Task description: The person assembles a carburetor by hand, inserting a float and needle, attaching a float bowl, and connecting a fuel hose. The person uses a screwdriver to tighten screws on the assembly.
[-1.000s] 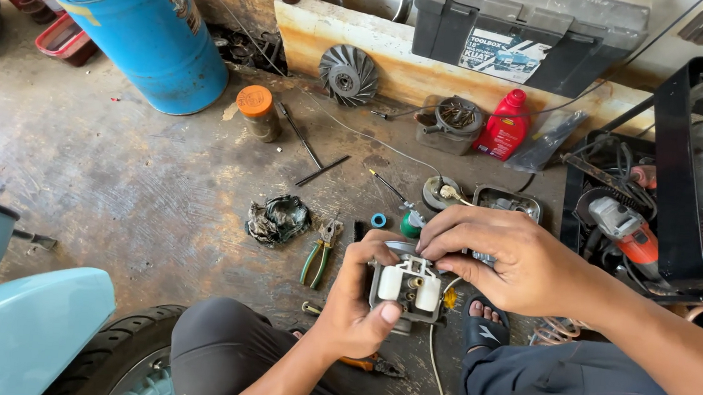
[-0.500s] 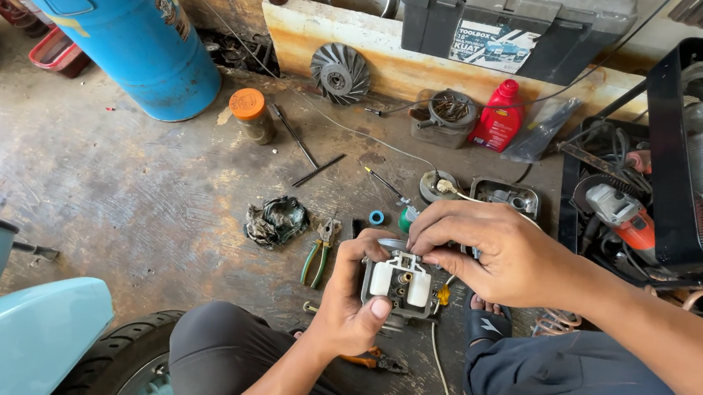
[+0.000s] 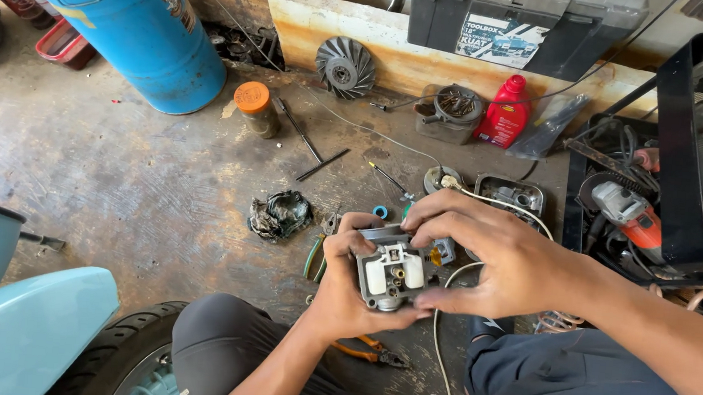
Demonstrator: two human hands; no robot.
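Both hands grip 1 carburetor (image 3: 390,274), open side up toward the camera. Left hand (image 3: 350,285) cups it from below and the left, fingers curled round the body, thumb on the top left edge. Right hand (image 3: 493,255) closes on it from the right: fingertips (image 3: 418,219) pinch the top rim, thumb presses the lower right corner. Neither hand is spread; both are wrapped tight on the part. Inside the carburetor, 2 white floats and a brass jet show. It sits above the person's lap, between the knees, off the floor.

Just behind the hands: a blue ring (image 3: 380,211), green-handled pliers (image 3: 314,253) mostly hidden by the left hand, a black rag (image 3: 280,214) to the left. Orange-handled pliers (image 3: 369,351) lie on the floor under the left wrist. A white cable (image 3: 440,347) runs down past the right hand. A metal cover (image 3: 509,193) lies just beyond the right fingers.

Farther out: a T-wrench (image 3: 309,146), an orange-capped jar (image 3: 257,106), a blue drum (image 3: 136,17), a fan wheel (image 3: 345,66) leaning on the ledge, a red bottle (image 3: 504,111), a grey toolbox (image 3: 524,23). An orange grinder (image 3: 630,215) rests in a black crate at right. A tyre (image 3: 117,355) and a pale blue panel (image 3: 19,330) sit at lower left.
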